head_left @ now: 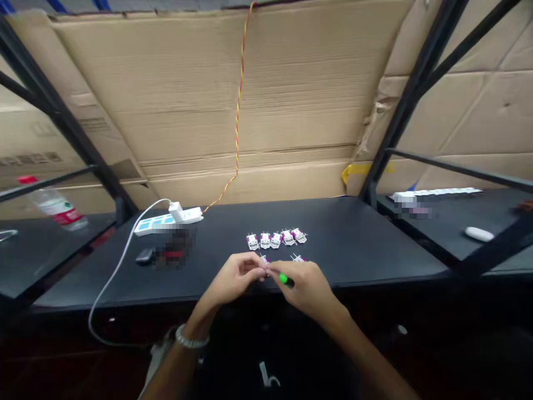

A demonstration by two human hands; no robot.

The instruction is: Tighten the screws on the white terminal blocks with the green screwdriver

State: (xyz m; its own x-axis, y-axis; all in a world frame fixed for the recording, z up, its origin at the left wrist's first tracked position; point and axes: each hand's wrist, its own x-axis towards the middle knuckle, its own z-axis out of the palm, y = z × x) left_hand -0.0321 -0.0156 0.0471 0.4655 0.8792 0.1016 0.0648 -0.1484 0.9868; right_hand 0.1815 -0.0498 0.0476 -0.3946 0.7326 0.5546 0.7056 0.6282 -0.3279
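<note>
My left hand [233, 278] and my right hand [302, 289] meet low in the middle of the view, over the front edge of a black table [345, 244]. The left fingers pinch a small white-and-magenta electronic component [264, 260], which is mostly hidden by them. My right hand grips a green-tipped tool [285, 279], its far end hidden by the fingers. Just past the right hand lies a similar component [298, 258]. Several more [275, 240] stand in a row behind my hands, with thin metal pins showing.
To the left on the table are a white power strip [169, 222] with a plugged-in charger and white cable, plus a blurred dark object [175, 250]. A red-and-yellow twisted wire [238, 111] runs up the cardboard backing [200, 94]. Black metal frame bars stand at both sides.
</note>
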